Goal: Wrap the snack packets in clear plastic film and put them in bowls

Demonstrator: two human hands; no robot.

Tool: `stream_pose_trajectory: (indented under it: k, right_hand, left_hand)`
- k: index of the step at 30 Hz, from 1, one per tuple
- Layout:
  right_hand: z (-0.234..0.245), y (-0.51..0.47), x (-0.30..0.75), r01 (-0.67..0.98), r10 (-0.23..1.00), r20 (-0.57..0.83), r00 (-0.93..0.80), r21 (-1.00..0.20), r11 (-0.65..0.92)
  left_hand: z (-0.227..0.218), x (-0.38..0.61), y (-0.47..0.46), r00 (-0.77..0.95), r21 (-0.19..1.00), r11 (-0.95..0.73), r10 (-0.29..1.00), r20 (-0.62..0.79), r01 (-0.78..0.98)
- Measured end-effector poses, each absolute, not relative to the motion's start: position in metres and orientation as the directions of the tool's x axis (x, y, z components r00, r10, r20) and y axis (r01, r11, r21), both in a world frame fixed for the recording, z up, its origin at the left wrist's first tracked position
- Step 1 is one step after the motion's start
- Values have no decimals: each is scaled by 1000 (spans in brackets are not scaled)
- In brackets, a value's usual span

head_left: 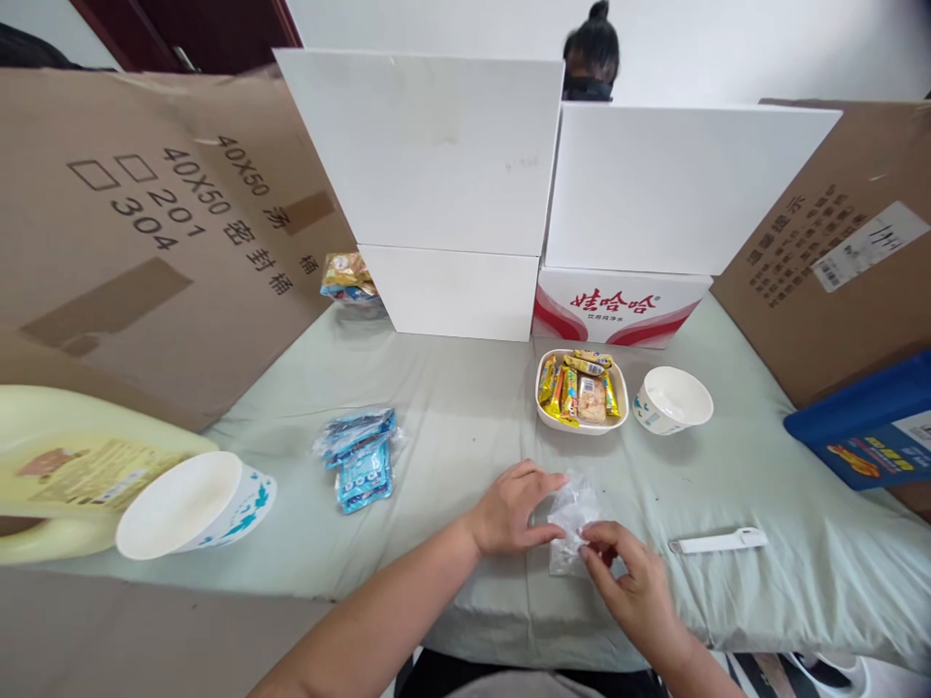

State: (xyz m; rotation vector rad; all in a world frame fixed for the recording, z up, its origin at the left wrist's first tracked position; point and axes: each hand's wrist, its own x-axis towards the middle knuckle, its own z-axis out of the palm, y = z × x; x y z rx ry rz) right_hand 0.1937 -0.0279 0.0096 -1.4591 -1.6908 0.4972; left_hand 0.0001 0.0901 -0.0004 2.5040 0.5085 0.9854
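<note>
A crumpled clear plastic bag (pixel 576 506) lies on the cloth between my hands. My left hand (pixel 518 509) is at its left side, thumb and fingers apart, the tips at the bag's edge. On the right side, my right hand (pixel 626 572) pinches the bag between thumb and forefinger. Beyond them stands a white tray (pixel 539 407) of yellow-wrapped snacks (pixel 569 393) and one clear-wrapped pinkish piece (pixel 592 399). Right of the tray is a white paper bowl (pixel 676 402) with blue leaf prints. A white box cutter (pixel 719 543) rests to the right of my right hand.
Blue packets (pixel 364 465) in clear wrap lie at left, near another paper bowl (pixel 181 509) and a yellow jug (pixel 80 465). White boxes (pixel 451 165) wall the back, with a person (pixel 593 53) behind. Cardboard (pixel 145 262) flanks the table; a blue package (pixel 865 427) leans at right.
</note>
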Motion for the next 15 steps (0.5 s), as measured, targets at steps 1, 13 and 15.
stream_pose_trajectory:
  k: [1, 13, 15]
  right_hand:
    - [12, -26, 189, 606, 943, 334, -5, -749, 269]
    - [17, -61, 206, 666, 944, 303, 130, -732, 143]
    - [16, -82, 221, 698, 963, 256, 86, -705, 125]
  left_hand:
    - [-1, 1, 90, 696, 480, -860, 453, 557, 175]
    - [-1, -1, 85, 819, 340, -882, 443, 364, 325]
    - [-2, 1, 85, 816, 348, -867, 471, 336, 357]
